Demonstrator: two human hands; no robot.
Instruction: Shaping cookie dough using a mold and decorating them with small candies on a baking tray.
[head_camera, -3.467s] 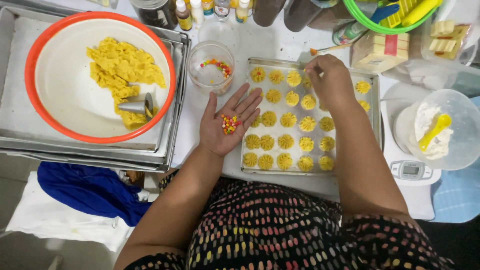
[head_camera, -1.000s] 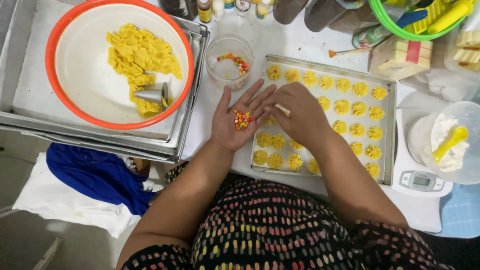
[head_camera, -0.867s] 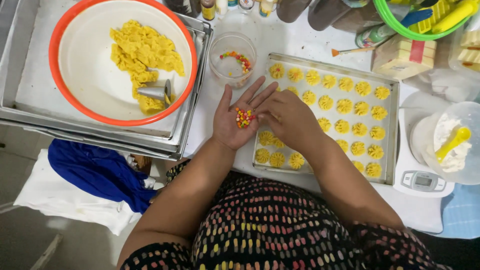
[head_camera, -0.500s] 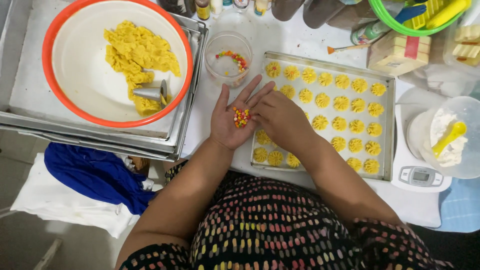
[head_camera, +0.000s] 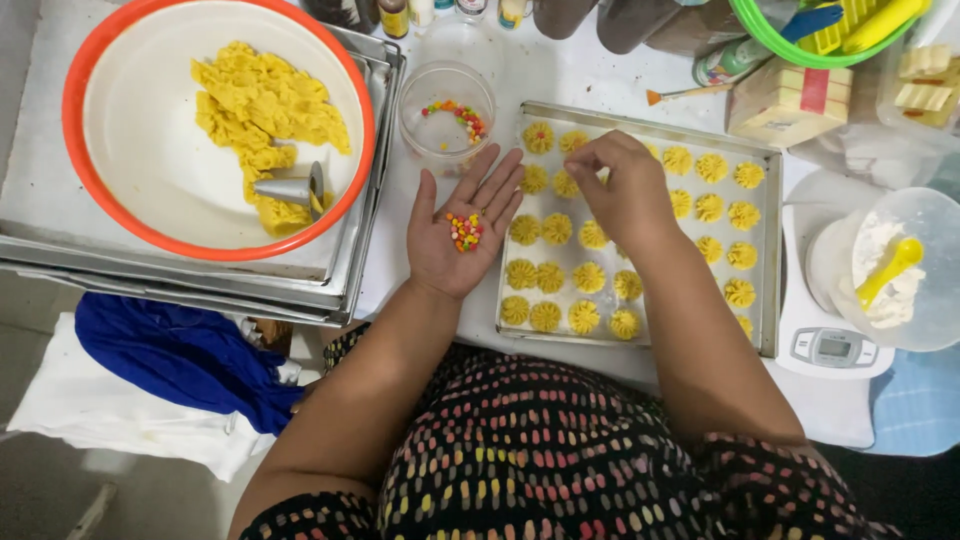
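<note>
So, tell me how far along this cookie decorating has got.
Done: the baking tray is filled with piped yellow dough cookies. In hand: the left hand lies palm up holding coloured sprinkles, while the right hand pinches over the cookies near the tray's upper left. Whether any cookie already carries sprinkles is too small to tell. Left: more dough sits in the orange-rimmed bowl.

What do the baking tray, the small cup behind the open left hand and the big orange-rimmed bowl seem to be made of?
Baking tray: metal, probably aluminium, going by its dull grey sheen and thin folded rim. Small cup: clear plastic, perhaps glass, since the sprinkles show through its wall. Bowl: probably plastic, with an opaque, smooth cream inside and a bright orange rim.
</note>
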